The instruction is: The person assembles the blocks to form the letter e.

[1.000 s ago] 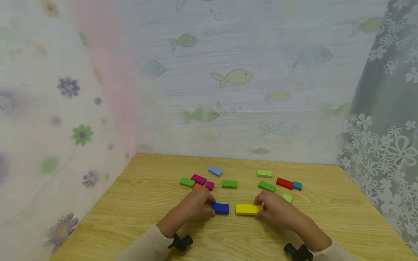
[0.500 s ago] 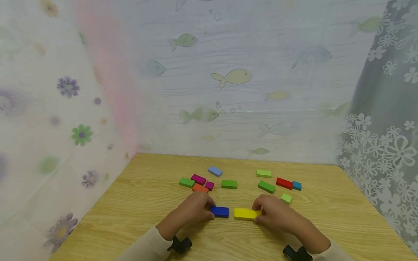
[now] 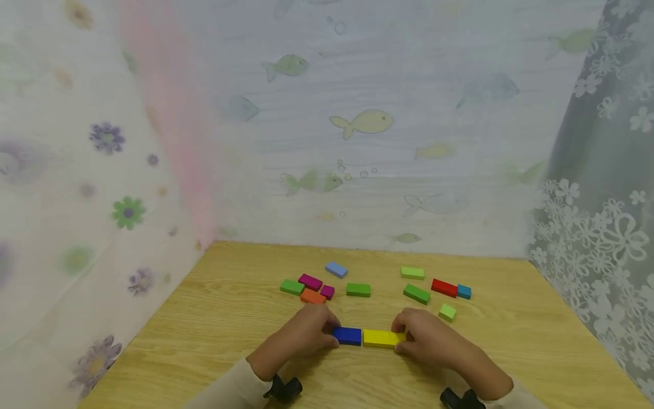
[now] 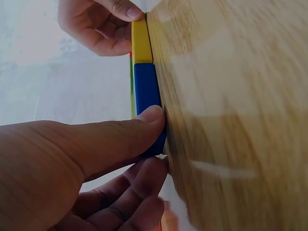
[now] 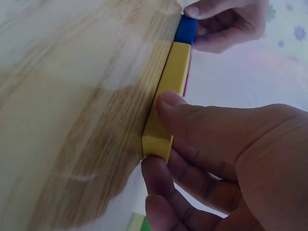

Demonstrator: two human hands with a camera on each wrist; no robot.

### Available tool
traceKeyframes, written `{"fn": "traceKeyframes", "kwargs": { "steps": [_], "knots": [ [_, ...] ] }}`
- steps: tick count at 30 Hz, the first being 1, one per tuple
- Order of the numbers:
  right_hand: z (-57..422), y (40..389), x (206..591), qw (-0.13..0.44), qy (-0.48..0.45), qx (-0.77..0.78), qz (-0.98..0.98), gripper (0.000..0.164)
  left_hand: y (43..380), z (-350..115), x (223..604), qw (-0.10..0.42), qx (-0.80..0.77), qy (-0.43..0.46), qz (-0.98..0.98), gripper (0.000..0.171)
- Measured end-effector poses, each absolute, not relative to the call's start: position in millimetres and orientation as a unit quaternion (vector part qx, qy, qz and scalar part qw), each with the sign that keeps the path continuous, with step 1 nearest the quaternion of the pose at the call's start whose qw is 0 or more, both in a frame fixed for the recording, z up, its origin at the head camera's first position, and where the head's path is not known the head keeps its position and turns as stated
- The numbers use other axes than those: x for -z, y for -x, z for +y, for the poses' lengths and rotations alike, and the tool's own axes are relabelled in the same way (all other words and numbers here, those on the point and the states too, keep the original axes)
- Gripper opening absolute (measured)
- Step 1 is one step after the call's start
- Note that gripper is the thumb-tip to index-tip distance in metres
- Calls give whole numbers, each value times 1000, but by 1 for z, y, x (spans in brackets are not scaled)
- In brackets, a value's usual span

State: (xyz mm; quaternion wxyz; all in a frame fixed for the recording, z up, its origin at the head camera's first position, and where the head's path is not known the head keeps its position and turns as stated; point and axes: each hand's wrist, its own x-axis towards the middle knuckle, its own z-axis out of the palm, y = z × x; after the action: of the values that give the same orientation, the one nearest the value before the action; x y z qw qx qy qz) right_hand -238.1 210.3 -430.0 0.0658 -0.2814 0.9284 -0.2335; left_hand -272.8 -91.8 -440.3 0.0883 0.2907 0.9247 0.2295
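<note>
My left hand pinches a dark blue block by its left end, thumb on the near side. From the right, my right hand grips the outer end of a longer yellow block between thumb and fingers. Both blocks lie flat on the wooden table, in line end to end. In the left wrist view the blue block appears to meet the yellow block; the right wrist view shows the same join. Fingers cover the outer ends of both.
Behind the hands lie loose blocks: orange, magenta, green, light blue, red and lime, among several others. The wooden table ends at a fish-printed curtain.
Both hands have drawn the blocks nearer to the body. The yellow block has shifted left and the blue one slightly right, so the gap between them has closed to almost nothing.
</note>
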Motion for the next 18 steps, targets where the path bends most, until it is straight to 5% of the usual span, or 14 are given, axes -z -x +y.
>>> {"fn": "traceKeyframes", "kwargs": {
  "steps": [18],
  "knots": [
    [207,239,432,59,290,231,927,24,272,-93,443,95,-267,-282,916,28]
  ]
}}
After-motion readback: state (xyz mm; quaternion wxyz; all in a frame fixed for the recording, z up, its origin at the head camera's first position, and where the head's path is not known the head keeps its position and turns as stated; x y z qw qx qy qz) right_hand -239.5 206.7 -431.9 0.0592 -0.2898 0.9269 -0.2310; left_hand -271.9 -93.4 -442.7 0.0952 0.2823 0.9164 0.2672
